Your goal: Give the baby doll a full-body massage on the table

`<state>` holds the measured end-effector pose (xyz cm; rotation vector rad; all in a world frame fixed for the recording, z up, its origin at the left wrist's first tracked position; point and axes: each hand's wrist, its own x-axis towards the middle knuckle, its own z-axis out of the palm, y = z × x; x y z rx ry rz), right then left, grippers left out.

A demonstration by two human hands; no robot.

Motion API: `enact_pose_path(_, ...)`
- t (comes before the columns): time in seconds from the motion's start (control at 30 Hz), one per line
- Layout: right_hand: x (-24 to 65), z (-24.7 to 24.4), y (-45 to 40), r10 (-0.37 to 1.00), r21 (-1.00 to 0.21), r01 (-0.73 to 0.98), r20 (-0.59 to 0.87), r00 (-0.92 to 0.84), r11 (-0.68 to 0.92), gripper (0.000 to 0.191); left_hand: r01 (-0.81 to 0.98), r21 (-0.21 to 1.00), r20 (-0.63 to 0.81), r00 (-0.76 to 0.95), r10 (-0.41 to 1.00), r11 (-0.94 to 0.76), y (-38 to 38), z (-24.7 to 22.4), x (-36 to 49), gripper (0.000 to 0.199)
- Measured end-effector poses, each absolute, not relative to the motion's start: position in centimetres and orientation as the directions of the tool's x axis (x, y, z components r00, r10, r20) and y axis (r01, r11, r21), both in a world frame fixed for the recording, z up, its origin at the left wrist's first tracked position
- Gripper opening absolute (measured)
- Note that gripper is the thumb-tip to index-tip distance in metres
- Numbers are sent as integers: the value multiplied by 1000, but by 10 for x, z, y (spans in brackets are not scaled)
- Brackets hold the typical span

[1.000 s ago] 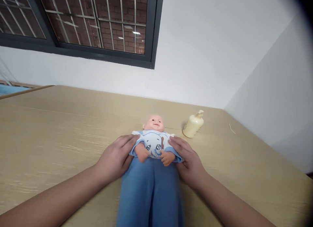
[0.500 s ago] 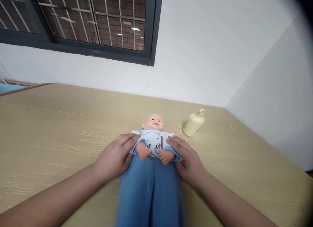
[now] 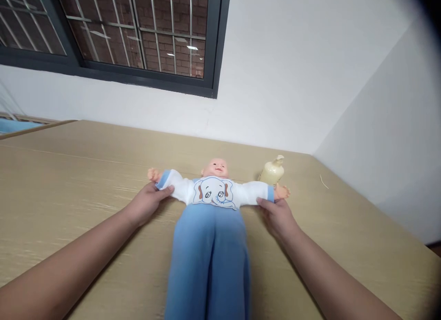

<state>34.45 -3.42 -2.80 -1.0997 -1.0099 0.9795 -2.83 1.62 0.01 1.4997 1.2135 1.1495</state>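
Doll (image 3: 212, 193) lies lengthways 12-to-6, midway btwn both grips! L hand (image 3: 146, 204) pinches 9 o'clock sleeve (image 3: 175, 183), R hand (image 3: 279, 218) pinches 3 o'clock sleeve (image 3: 254, 192).

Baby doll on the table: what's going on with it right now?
A person's bare left hand and right hand each hold one sleeve of a plastic baby doll in a white elephant-print top and blue trousers, near the cuffs. Its arms are spread out to both sides, and it lies face up on the pale wood-coloured table. A cream pump bottle stands behind the doll's arm on the right-hand side.
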Motion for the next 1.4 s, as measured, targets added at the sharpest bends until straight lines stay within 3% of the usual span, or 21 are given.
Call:
enact_pose_path(0.13,349,-33,-30,977,-968,-248,-8,213,47,46,-24,995,-89,109,990,92,21,-5,-31,43)
enact_pose_path(0.23,351,-34,-28,978,-964,-265,-34,205,22,44,-54,989,-133,79,988,138,24,-8,-33,32)
enact_pose_path(0.33,348,-31,-29,976,-946,-325,-72,205,-1,41,-62,986,-149,71,986,154,24,-8,-33,33)
enact_pose_path(0.5,333,-26,-32,950,-923,-338,78,303,184,42,18,998,55,119,991,-57,13,-1,-24,55)
enact_pose_path(0.6,327,-24,-39,913,-956,-128,204,354,263,35,195,953,217,86,972,-230,1,7,-17,56)
enact_pose_path(0.7,320,-19,-51,891,-937,158,346,294,311,28,277,897,321,130,938,-345,-11,13,-11,47)
enact_pose_path(0.87,310,-13,-68,867,-783,462,495,55,417,47,453,679,469,338,816,-578,-21,16,-9,31)
enact_pose_path(1.0,309,-16,-71,755,-511,630,626,-192,584,61,550,381,544,516,661,-743,-22,11,-7,45)
enact_pose_path(1.17,308,-15,-70,710,-294,710,581,-399,640,83,628,113,491,638,593,-770,-24,8,1,52)
enact_pose_path(1.3,306,-11,-71,707,-228,735,551,-443,638,89,652,26,436,675,595,-758,-26,10,5,53)
enact_pose_path(1.4,306,-11,-70,711,-230,742,557,-430,629,89,653,60,444,660,606,-755,-26,10,5,54)
